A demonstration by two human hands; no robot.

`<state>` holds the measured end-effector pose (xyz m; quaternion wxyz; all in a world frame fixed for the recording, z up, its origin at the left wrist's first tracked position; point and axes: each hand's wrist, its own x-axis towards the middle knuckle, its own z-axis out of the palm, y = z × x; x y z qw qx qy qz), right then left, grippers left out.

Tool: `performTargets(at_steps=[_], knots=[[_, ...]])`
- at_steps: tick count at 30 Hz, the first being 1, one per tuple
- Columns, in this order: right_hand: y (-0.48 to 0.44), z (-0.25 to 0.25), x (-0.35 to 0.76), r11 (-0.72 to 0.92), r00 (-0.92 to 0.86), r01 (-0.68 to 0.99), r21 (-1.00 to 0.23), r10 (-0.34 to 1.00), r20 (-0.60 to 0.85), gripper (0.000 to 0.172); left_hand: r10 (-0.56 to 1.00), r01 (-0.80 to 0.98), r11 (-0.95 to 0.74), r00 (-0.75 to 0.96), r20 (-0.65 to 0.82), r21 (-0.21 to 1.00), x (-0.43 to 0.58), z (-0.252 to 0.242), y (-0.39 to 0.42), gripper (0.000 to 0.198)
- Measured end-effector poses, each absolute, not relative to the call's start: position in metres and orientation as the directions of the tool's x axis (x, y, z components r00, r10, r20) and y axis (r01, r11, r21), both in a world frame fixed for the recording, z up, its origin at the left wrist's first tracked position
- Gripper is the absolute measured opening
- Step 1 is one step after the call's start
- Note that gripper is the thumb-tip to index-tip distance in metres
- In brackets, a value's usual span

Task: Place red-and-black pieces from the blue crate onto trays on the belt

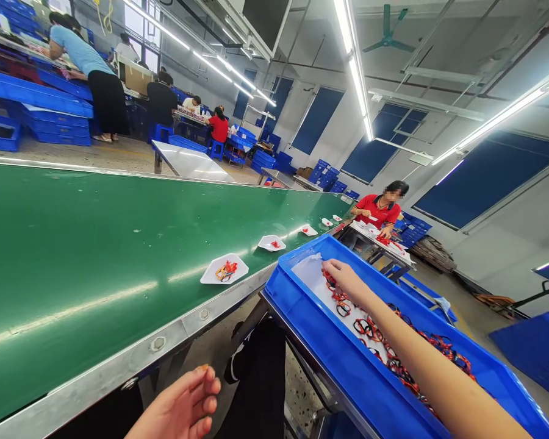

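My right hand [343, 277] reaches into the far end of a long blue bin [302, 311]. Its fingers are bent together over small coiled red-and-black wires [332, 286]; what they pinch is hidden. More wire loops [368, 328] lie scattered on a white sheet [312, 277] lining the bin. My left hand [187, 402] is held low beside the conveyor, palm turned inward, fingers loosely curled and apart, with nothing in it. On the green belt [96, 244] rests a white six-sided dish [208, 274] with red and yellow wires [226, 271].
Beyond it, a second dish [265, 242] and several smaller ones line the belt's near side. A metal rail [187, 326] edges the belt, close to the bin. A person in red [377, 210] works at a small table; others sit or stand at the far left.
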<state>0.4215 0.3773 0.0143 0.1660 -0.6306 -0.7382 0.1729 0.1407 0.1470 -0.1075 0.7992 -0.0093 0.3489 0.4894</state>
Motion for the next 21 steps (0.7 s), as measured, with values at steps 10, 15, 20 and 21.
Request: performTargets(at_steps=[10,15,20,21], knots=[[0.226,0.0,0.266,0.821,-0.814,0.489,-0.296,0.551,0.182,0.021,0.908,-0.899,0.366,0.29,-0.301,0.238,0.166,-0.07,0.164,0.035],[0.219,-0.024,0.26,0.831,-0.882,0.401,-0.384,0.464,0.082,0.051,0.873,-0.921,0.289,0.142,-0.467,0.262,0.149,-0.087,0.161,0.03],[0.225,-0.024,0.27,0.638,-0.789,0.416,-0.648,0.608,0.092,0.04,0.863,-0.92,0.264,0.091,-0.497,0.29,0.138,-0.095,0.157,0.03],[0.225,-0.027,0.271,0.607,-0.761,0.429,-0.669,0.642,0.094,0.036,0.86,-0.919,0.263,0.085,-0.502,0.294,0.137,-0.094,0.156,0.03]])
